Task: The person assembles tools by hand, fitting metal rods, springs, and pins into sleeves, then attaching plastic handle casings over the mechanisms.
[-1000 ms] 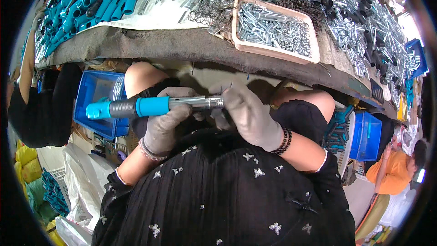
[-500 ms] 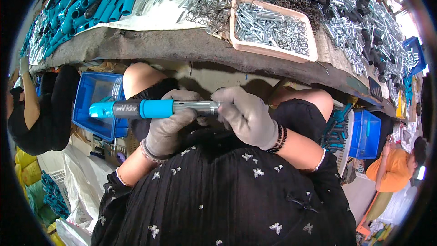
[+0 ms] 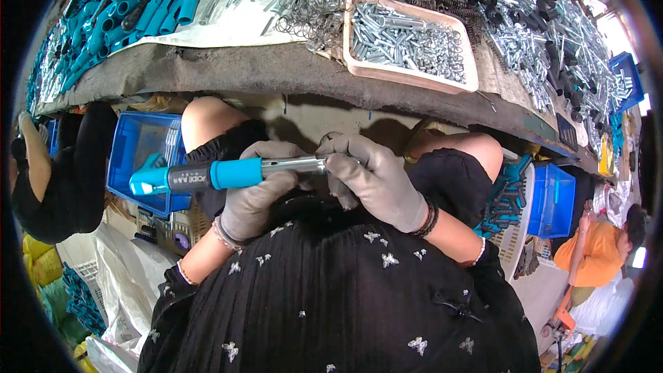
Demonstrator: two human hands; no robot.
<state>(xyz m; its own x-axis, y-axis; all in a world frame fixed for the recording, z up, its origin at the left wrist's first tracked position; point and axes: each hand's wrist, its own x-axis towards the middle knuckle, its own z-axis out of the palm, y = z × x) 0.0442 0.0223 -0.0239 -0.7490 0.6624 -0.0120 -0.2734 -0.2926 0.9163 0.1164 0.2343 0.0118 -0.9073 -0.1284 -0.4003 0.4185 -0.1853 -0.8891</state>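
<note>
L hand (image 3: pixel 259 193): curled rd teal tool (image 3: pixel 237 173) | R hand (image 3: pixel 378 185): pinching its mtl end (image 3: pixel 311 164)

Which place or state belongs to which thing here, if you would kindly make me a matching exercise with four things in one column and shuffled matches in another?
Column one
1. The left hand
2. The right hand
3. The cream tray
4. The heap of teal parts

Column two
a. In the upper left of the picture
b. At the silver end of the teal, black and silver tube
c. Filled with small metal parts
d. Around the middle of that tube

Right pairs: 1-d; 2-b; 3-c; 4-a
</note>
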